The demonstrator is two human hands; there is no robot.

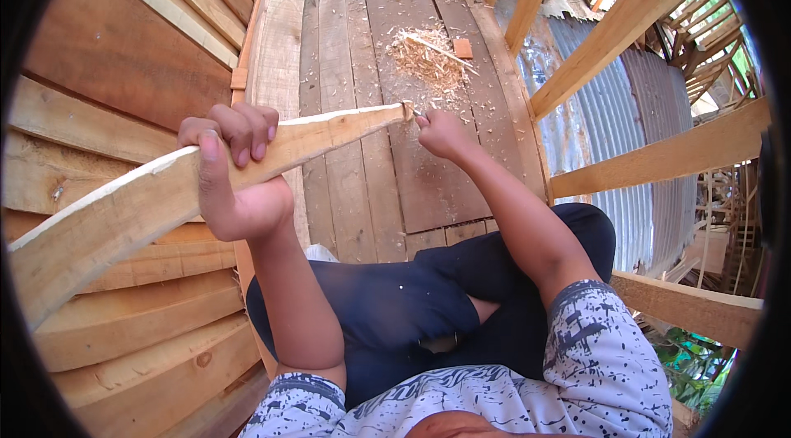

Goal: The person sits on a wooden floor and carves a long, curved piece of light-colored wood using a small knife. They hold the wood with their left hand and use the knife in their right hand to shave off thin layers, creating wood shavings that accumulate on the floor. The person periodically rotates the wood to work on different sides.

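Observation:
My left hand (235, 162) is wrapped around a long, curved wooden plank (317, 137), its fingers over the upper edge and its thumb on the near side. The plank tapers from the lower left to a narrow end near the middle of the view. At that tip, my right hand (445, 135) is closed in a fist around a small metal-tipped tool (418, 112). Only a short bit of the tool shows, touching or very close to the plank's end; its kind is hidden by my fingers.
A heap of wood shavings (424, 59) lies on the board floor (338, 67) beyond my hands, beside a small orange-brown block (462, 48). Stacked planks (124, 281) line the left. To the right stand wooden rails (659, 149), with corrugated metal sheets (610, 108) beyond.

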